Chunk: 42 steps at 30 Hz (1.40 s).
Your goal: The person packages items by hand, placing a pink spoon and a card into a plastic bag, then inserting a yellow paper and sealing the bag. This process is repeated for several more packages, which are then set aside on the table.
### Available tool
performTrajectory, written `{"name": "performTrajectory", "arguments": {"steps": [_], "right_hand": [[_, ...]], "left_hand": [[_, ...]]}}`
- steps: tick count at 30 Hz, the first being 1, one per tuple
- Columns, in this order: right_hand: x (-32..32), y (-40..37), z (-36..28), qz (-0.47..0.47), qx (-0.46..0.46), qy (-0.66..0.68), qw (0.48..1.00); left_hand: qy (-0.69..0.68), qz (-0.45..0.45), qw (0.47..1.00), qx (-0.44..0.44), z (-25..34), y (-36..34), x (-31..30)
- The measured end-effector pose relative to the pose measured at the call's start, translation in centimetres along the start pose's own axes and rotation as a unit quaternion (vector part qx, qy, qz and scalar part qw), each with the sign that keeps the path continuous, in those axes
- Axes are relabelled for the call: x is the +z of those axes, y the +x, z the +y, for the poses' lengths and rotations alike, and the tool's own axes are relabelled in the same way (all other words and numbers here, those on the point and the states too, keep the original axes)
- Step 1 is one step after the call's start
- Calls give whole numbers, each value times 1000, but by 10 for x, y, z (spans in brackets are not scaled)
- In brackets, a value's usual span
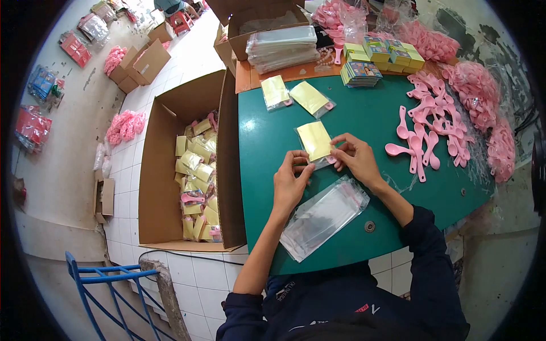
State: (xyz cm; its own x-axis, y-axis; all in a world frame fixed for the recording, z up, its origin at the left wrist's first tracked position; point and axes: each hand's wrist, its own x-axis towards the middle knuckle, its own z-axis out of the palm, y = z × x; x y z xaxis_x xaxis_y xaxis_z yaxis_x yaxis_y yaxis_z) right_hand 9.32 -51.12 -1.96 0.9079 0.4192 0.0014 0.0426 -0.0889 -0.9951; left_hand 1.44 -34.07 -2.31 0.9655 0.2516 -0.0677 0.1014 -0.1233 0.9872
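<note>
I'm pinching a yellow packet [316, 142] w/ both hands over the green table [364, 122]: left hand [291, 181] gripping its bottom edge, right hand [355, 157] its rt side; clear bags [323, 217] lying just below.

Head camera, fisheye, steeply down, close over green table [364, 113].
</note>
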Motion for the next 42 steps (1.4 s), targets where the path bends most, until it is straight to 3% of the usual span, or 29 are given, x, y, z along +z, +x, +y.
{"name": "performTrajectory", "arguments": {"steps": [5, 8, 10, 11, 13, 15, 17, 20, 21, 24, 25, 28, 29, 30, 33, 36, 39, 42], "right_hand": [[-3, 13, 4, -19, -19, -19, 999], [0, 38, -22, 7, -112, -30, 993], [-16, 40, -41, 23, -164, -163, 973], [-24, 40, -48, 28, -193, -228, 954], [-81, 27, -41, -51, -274, -446, 851], [-119, -9, -45, -42, -126, -598, 790], [-141, -24, -39, -33, -31, -613, 789], [-158, -32, -9, -25, -109, -591, 799], [-153, -34, -13, -15, -121, -552, 825], [-134, -34, -33, 27, -154, -481, 863], [-129, -35, -39, 25, -150, -499, 853], [-96, -40, -55, 21, -144, -352, 925], [-86, -45, -61, -1, -164, -394, 904], [-77, -51, -65, -12, -151, -385, 910], [-58, -63, -77, -49, -148, -368, 917], [-49, -72, -89, 1, -59, -202, 978], [-47, -73, -70, 59, -95, -156, 981], [-44, -76, -75, 52, -77, -191, 977]], "left_hand": [[25, 20, 998, 58, 3, 11, -3], [82, 54, 988, 119, 18, 42, -10], [190, 139, 943, 237, 21, 60, -15], [212, 116, 940, 241, 21, 56, -17], [258, 76, 930, 252, 32, 39, -26], [280, -71, 937, 194, 36, 10, -20], [394, -110, 900, 152, 45, -24, 0], [412, -99, 883, 202, 26, -37, 19], [353, -108, 906, 206, 22, -35, 19], [281, -167, 933, 150, 13, -25, 12], [275, -151, 938, 151, 12, -24, 10], [255, -116, 944, 173, 8, -23, 7], [248, -108, 942, 197, 7, -21, 7], [241, -102, 940, 220, 6, -20, 7], [157, -144, 968, 135, 21, -17, -2], [80, -116, 988, 60, 36, -20, -5], [78, -109, 985, 109, 28, -18, -3], [98, -148, 980, 89, 24, -17, -4]]}}
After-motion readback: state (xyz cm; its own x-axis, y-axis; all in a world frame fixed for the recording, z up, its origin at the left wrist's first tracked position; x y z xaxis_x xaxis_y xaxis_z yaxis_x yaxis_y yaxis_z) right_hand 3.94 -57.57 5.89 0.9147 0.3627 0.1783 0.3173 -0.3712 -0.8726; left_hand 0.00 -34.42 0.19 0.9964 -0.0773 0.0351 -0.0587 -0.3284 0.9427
